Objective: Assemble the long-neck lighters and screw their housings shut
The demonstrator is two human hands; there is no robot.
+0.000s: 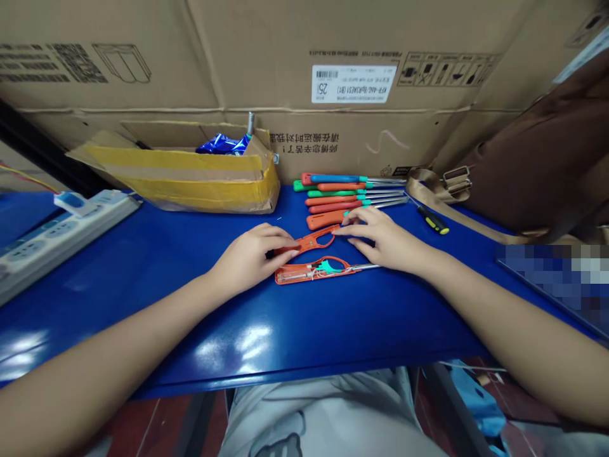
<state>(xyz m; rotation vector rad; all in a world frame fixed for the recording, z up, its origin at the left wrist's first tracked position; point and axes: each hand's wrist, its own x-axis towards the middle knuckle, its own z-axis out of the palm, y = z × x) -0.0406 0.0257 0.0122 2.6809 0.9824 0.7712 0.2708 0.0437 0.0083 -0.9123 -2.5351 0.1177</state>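
Note:
An orange lighter casing half (308, 244) is held between my two hands, a little above the blue table. My left hand (259, 254) pinches its wide end between thumb and fingers. At the other end, by the trigger loop, the fingertips of my right hand (380, 238) close on its tip. Just in front of it lies the opened long-necked gas lighter (311, 273), its other orange half facing up. Inside show a clear tank, thin wires and a teal trigger, and a metal tube points right under my right hand.
Several long lighters (335, 203) in orange, green and blue lie stacked behind my hands. A taped cardboard box (204, 184) stands back left, near a power strip (61, 231). At right are a black-yellow screwdriver (432, 221), a tan strap (457, 212) and a brown bag (533, 139).

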